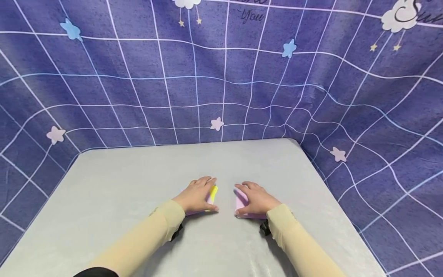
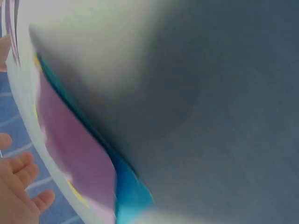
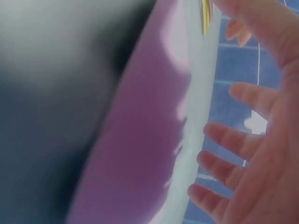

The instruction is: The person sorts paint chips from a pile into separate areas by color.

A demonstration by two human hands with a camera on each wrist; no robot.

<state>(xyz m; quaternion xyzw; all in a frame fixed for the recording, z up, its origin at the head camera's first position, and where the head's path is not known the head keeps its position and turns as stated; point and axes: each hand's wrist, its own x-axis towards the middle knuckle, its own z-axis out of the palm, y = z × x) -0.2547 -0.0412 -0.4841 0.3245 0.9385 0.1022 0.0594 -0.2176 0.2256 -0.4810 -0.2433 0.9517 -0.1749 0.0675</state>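
Note:
My left hand (image 1: 197,195) is spread over a small flat pile of coloured sheets, partly hidden beneath it. A yellow edge (image 1: 213,192) of that pile shows past the fingers. In the left wrist view a pink sheet (image 2: 77,140) lies on a blue one (image 2: 130,189), with the fingers (image 2: 25,172) apart from them. Across a short gap, my right hand (image 1: 257,199) hovers over another pink sheet (image 1: 241,201), its fingers spread. The right wrist view shows this pink sheet (image 3: 133,135) flat, with no fingers curled round it. Contact at the far edges cannot be made out.
Both hands are over a pale grey table (image 1: 114,184). Its far and right edges meet a purple-blue curtain (image 1: 145,88) with a grid, stars and clouds. A dark rounded object (image 1: 97,272) shows by the left sleeve.

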